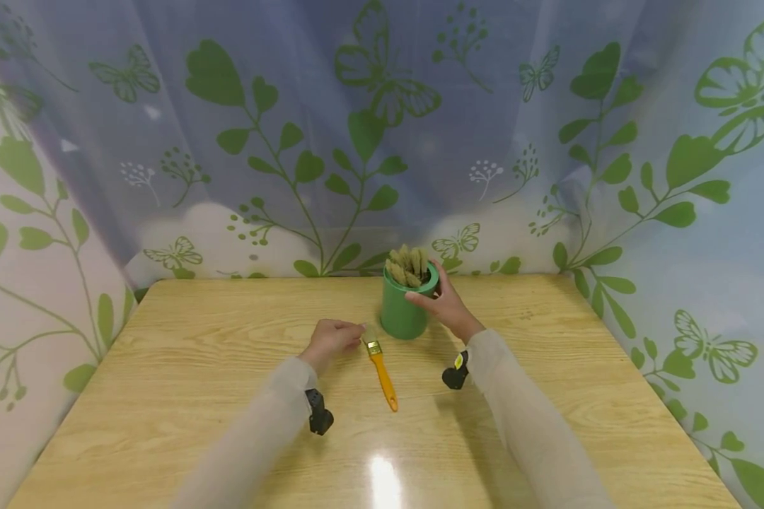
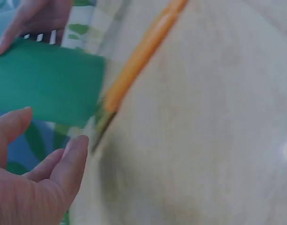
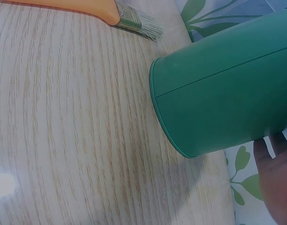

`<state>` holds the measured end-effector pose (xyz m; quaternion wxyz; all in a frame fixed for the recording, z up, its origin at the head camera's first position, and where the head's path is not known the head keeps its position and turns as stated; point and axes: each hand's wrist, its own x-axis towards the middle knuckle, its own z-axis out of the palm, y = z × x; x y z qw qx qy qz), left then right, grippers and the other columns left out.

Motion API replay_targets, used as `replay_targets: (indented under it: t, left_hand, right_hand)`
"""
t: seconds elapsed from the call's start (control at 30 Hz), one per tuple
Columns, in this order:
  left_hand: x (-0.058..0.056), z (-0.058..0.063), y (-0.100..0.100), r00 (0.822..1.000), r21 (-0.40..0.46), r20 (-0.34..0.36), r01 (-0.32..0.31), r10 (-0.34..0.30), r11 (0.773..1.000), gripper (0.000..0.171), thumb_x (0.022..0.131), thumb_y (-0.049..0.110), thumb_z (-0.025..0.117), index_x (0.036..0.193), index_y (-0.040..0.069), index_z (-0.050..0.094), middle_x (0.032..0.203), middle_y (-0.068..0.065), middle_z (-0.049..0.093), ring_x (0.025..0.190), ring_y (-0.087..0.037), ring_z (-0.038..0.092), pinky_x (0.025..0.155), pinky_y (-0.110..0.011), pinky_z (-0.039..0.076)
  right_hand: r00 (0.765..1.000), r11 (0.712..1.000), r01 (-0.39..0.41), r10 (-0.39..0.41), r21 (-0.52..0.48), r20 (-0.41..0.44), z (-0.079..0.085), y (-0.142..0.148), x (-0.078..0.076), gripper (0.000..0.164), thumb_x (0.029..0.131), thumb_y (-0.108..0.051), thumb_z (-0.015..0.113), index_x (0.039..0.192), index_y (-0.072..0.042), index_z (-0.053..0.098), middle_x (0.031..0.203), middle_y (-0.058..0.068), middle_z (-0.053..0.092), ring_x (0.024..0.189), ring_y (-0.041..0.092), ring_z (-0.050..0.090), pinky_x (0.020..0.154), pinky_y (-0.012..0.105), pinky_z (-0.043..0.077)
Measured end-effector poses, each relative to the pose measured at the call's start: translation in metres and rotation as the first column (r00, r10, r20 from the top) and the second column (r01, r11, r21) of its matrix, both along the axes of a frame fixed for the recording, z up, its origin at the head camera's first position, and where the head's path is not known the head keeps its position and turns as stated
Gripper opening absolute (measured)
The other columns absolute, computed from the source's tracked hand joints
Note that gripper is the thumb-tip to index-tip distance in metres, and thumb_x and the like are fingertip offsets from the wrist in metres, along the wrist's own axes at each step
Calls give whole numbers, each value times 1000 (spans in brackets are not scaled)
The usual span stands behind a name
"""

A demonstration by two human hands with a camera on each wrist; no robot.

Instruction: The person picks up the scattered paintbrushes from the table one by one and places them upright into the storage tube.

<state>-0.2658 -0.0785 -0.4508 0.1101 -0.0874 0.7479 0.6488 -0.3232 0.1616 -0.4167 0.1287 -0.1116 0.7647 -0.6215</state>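
A green cylindrical pot (image 1: 402, 314) stands upright near the table's back edge, with tan, fuzzy plant-like heads (image 1: 404, 267) poking out of its top. My right hand (image 1: 448, 305) holds it near the rim, thumb in front and fingers round the far right side. In front of the pot lies a paintbrush (image 1: 385, 380) with an orange handle, bristles toward the back. Beside the bristles is my left hand (image 1: 336, 341). The left wrist view has the left hand (image 2: 45, 183) with loosely bent, parted fingers and nothing between them, close to the blurred brush tip (image 2: 99, 133).
The wooden table (image 1: 229, 346) reaches back to a curtain (image 1: 280, 127) printed with leaves and butterflies, which also hangs along both sides. Each wrist carries a small black camera (image 1: 319, 412). Light glares off the tabletop near the front.
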Motion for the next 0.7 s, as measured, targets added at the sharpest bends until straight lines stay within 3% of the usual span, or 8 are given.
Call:
replay_targets:
  t: [0.1, 0.2, 0.33, 0.5, 0.6, 0.7]
  left_hand:
    - [5, -10, 5, 1000, -70, 11, -1, 2, 998, 40, 89, 17, 68, 115, -13, 61, 113, -24, 64, 101, -34, 65, 90, -40, 55]
    - [6, -20, 10, 1000, -190, -29, -15, 10, 982, 39, 84, 20, 74, 109, -10, 66, 93, -16, 71, 85, -25, 68, 78, -33, 57]
    - [7, -30, 18, 994, -315, -97, -70, 42, 946, 29, 78, 22, 80, 89, -3, 72, 68, -5, 67, 66, -15, 58, 59, -23, 48]
    - [8, -32, 28, 988, -397, -131, -126, 80, 909, 26, 73, 25, 84, 77, 2, 71, 72, -3, 63, 68, -18, 53, 56, -25, 44]
    - [8, -33, 32, 985, -419, -137, -156, 107, 895, 30, 71, 26, 85, 82, 2, 70, 81, -6, 66, 73, -21, 57, 61, -29, 48]
    - [8, -37, 35, 980, -451, -165, -179, 115, 875, 33, 69, 25, 86, 82, 2, 68, 78, -6, 64, 70, -21, 56, 57, -30, 47]
  right_hand:
    - [1000, 1000, 0, 0, 2, -1, 0, 0, 0, 95, 91, -27, 67, 154, -26, -4, 160, 11, -3, 147, 31, 7, 116, 54, 20]
    - [1000, 1000, 1, -1, -2, -2, -1, 0, -1, 95, 91, -27, 67, 154, -27, -4, 160, 11, -4, 147, 31, 7, 116, 54, 21]
    - [1000, 1000, 4, -4, -8, -6, -9, 1, -6, 95, 91, -29, 67, 154, -31, -3, 161, 9, -3, 146, 31, 8, 116, 54, 21]
    - [999, 1000, 11, -11, 4, -51, -25, 3, -16, 93, 91, -34, 66, 154, -33, -4, 161, 7, -1, 146, 30, 10, 116, 55, 21]
    - [998, 1000, 14, -14, 7, -60, -24, 3, -16, 94, 91, -34, 66, 154, -30, -4, 161, 9, 1, 146, 31, 13, 115, 55, 23]
    - [999, 1000, 12, -12, -13, -40, -17, 2, -11, 97, 90, -31, 69, 155, -25, -3, 160, 11, 1, 145, 33, 13, 115, 55, 23]
